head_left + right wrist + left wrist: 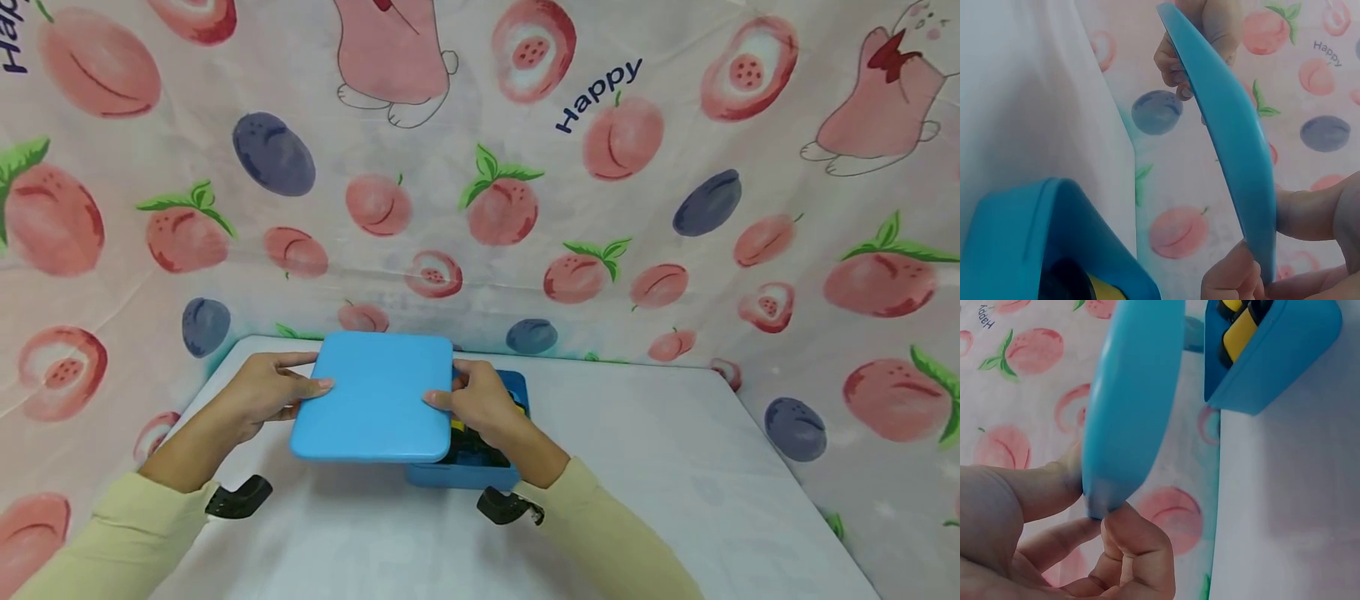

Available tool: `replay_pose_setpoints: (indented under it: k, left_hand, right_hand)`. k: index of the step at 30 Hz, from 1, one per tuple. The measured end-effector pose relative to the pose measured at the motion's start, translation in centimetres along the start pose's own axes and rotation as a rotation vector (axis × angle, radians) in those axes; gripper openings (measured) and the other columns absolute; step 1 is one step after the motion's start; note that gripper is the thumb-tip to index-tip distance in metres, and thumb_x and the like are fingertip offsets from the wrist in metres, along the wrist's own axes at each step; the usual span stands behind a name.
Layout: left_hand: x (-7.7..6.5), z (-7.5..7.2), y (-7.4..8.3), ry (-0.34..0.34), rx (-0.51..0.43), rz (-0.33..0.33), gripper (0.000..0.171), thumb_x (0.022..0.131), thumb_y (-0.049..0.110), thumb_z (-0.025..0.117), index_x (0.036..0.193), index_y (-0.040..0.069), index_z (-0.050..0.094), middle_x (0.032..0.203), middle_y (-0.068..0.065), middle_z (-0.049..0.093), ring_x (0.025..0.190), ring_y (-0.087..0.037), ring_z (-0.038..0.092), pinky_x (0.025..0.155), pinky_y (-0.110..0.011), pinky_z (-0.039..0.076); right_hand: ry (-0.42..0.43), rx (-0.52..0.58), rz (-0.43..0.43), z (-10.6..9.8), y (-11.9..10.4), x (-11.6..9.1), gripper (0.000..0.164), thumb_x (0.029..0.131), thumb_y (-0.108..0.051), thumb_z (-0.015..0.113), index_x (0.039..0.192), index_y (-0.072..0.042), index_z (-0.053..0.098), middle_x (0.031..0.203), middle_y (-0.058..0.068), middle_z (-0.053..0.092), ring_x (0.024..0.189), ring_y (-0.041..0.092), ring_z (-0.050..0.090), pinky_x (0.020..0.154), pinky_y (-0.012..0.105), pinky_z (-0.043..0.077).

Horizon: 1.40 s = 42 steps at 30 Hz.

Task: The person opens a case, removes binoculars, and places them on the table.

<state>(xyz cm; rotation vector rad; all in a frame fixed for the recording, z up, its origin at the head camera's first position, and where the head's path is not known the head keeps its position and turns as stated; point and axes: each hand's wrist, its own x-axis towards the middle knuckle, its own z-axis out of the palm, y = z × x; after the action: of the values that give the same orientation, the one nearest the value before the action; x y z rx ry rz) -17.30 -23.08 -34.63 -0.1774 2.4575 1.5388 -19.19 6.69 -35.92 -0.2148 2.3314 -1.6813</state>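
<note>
A flat blue lid (pixel 375 400) with rounded corners is held up off the table between both hands. My left hand (pixel 264 390) pinches its left edge, thumb on the upper face and fingers beneath. At the opposite edge my right hand (pixel 480 402) pinches it the same way. Below and to the right stands an uncovered blue box (pixel 465 477), partly hidden by the lid and right hand. Black and yellow items (pixel 1241 334) lie inside the box; their kind cannot be made out. In the right wrist view the lid (pixel 1235 137) is edge-on, apart from the box.
A white table (pixel 660 467) carries the box. Behind and beside it hangs a cloth (pixel 420 150) printed with peaches, plums and rabbits. Black straps (pixel 240 497) stick out near both sleeve cuffs.
</note>
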Motion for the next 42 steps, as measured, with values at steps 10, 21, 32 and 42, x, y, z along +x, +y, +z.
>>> replay_pose_setpoints:
  k: [10, 21, 32, 42]
  left_hand:
    - [-0.4, -1.5, -0.7, -0.019, 0.000, -0.006, 0.087, 0.096, 0.034, 0.077, 0.162, 0.002, 0.032, 0.104, -0.003, 0.073, 0.079, -0.009, 0.069, 0.072, -0.027, 0.060]
    - [-0.7, -2.7, -1.5, -0.058, 0.035, 0.002, 0.091, 0.095, 0.039, 0.077, 0.162, 0.000, 0.029, 0.125, -0.014, 0.070, 0.092, -0.010, 0.073, 0.083, -0.030, 0.063]
    - [-0.9, -4.3, -2.4, -0.058, 0.093, 0.009, 0.090, 0.097, 0.039, 0.075, 0.161, -0.004, 0.030, 0.125, -0.019, 0.066, 0.095, -0.014, 0.071, 0.085, -0.034, 0.064]
    - [-1.1, -5.9, -3.2, -0.119, 0.067, 0.023, 0.088, 0.099, 0.035, 0.073, 0.162, -0.005, 0.026, 0.123, -0.010, 0.069, 0.101, -0.012, 0.072, 0.089, -0.036, 0.063]
  right_hand:
    - [-0.015, 0.008, 0.028, 1.3, -0.5, 0.4, 0.054, 0.095, -0.012, 0.076, 0.145, -0.002, 0.058, 0.085, 0.009, 0.049, 0.093, 0.022, 0.068, 0.086, 0.041, 0.065]
    - [-0.035, 0.025, 0.028, 2.3, -0.8, 0.7, 0.055, 0.094, -0.010, 0.076, 0.145, -0.002, 0.057, 0.085, 0.009, 0.048, 0.087, 0.021, 0.066, 0.085, 0.039, 0.065]
    - [-0.051, 0.054, 0.057, 3.5, -0.8, 0.9, 0.054, 0.093, -0.006, 0.077, 0.144, -0.006, 0.060, 0.095, 0.013, 0.054, 0.089, 0.022, 0.065, 0.087, 0.036, 0.064]
    - [-0.073, 0.121, 0.083, 4.3, -0.6, 1.2, 0.069, 0.093, -0.003, 0.077, 0.155, -0.003, 0.048, 0.095, 0.010, 0.051, 0.085, 0.021, 0.061, 0.090, 0.042, 0.063]
